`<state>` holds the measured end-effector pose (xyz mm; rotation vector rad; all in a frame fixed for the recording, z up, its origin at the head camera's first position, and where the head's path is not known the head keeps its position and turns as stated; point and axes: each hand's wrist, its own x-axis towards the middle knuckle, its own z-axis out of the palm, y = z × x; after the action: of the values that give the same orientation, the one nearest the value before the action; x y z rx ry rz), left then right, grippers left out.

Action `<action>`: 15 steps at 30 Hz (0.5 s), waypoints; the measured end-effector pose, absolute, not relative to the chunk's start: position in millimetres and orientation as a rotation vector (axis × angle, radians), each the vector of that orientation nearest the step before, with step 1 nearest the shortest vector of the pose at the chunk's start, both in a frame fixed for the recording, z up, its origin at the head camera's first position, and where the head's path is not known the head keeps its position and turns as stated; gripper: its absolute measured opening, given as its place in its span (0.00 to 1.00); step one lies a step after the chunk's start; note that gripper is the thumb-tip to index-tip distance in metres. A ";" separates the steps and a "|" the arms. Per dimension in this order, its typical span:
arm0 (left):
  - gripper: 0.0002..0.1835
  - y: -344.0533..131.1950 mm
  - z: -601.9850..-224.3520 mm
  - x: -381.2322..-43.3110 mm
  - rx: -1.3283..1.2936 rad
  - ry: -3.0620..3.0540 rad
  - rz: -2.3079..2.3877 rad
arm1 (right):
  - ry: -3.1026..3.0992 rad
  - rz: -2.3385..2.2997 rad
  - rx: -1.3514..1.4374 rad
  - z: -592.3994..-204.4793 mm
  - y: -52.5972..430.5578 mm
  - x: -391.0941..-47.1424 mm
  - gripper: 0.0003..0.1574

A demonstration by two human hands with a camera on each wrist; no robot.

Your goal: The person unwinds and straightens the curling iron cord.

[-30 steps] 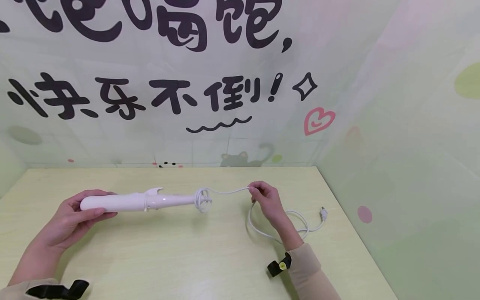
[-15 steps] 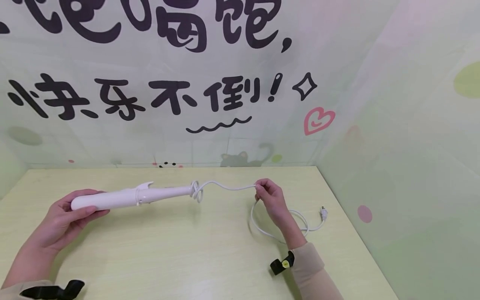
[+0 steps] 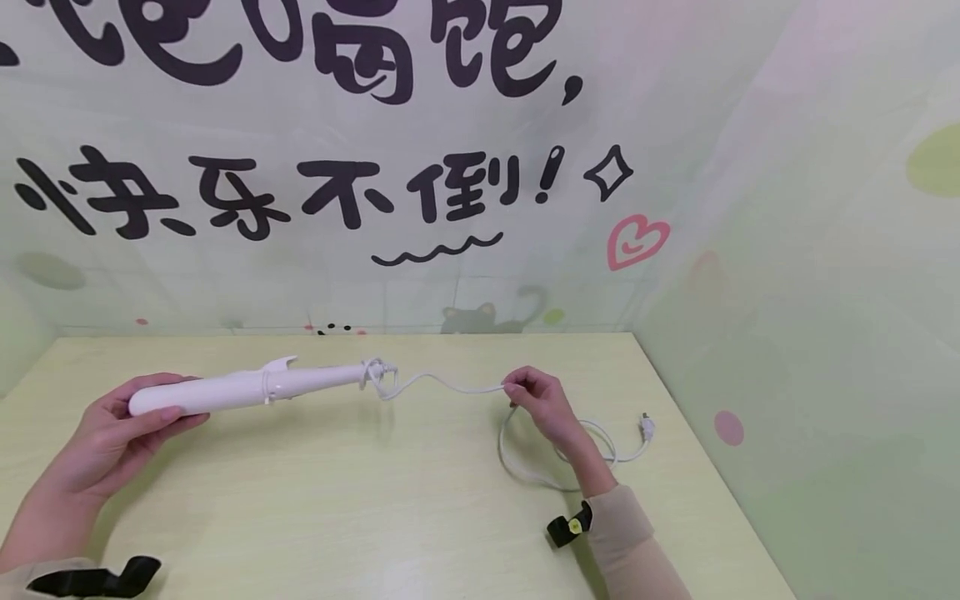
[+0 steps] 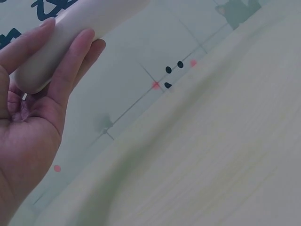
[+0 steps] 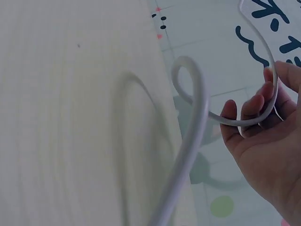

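Observation:
My left hand grips the thick rounded end of a white curling iron, raised over the table. In the left wrist view, the fingers lie along that rounded end. The iron's narrow end points right, with a few loose loops of its white power cord around it. To the right, my right hand pinches the cord between thumb and fingers. The right wrist view shows the cord looping across the palm and curled fingers of the right hand.
Coils of cord lie on the pale wooden table under the right forearm, ending in a two-pin plug near the right edge. A printed backdrop stands behind the table and a side wall at the right.
The curling iron and left hand have shifted left, its narrow end tipping upward. The cord loops at that end have changed shape. My right hand moved right, then slightly lower.

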<state>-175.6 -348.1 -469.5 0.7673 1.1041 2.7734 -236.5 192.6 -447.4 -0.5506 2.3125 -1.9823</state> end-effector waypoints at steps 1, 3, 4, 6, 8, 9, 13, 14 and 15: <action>0.30 -347.3 -469.2 -175.8 0.775 1.099 2.771 | 2.325 -1.927 -0.567 -447.6 192.1 -236.3 0.14; 0.30 -345.9 -468.7 -176.0 0.790 1.094 2.769 | 2.343 -1.834 -0.590 -448.0 190.9 -236.1 0.15; 0.30 -345.4 -468.5 -176.0 0.795 1.095 2.767 | 2.347 -1.803 -0.601 -448.2 190.2 -236.0 0.17; 0.30 -344.9 -468.3 -176.2 0.798 1.095 2.762 | 2.347 -1.769 -0.620 -448.1 188.4 -235.8 0.18; 0.30 -344.5 -468.1 -176.3 0.794 1.101 2.761 | 2.336 -1.765 -0.645 -447.2 185.8 -235.7 0.17; 0.30 -344.4 -468.0 -176.4 0.790 1.105 2.759 | 2.335 -1.761 -0.664 -446.3 184.4 -235.7 0.17; 0.29 -344.1 -468.0 -177.2 0.783 1.120 2.742 | 2.340 -1.751 -0.749 -441.3 176.0 -236.0 0.15; 0.29 -344.0 -468.1 -177.4 0.785 1.123 2.737 | 2.341 -1.740 -0.764 -439.7 173.2 -236.2 0.15; 0.29 -344.1 -468.3 -177.5 0.787 1.127 2.732 | 2.342 -1.727 -0.784 -438.1 170.1 -236.6 0.15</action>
<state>-177.5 -344.1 -468.3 0.7871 1.1267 2.7316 -236.6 170.1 -438.1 -0.7835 2.3425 -1.7266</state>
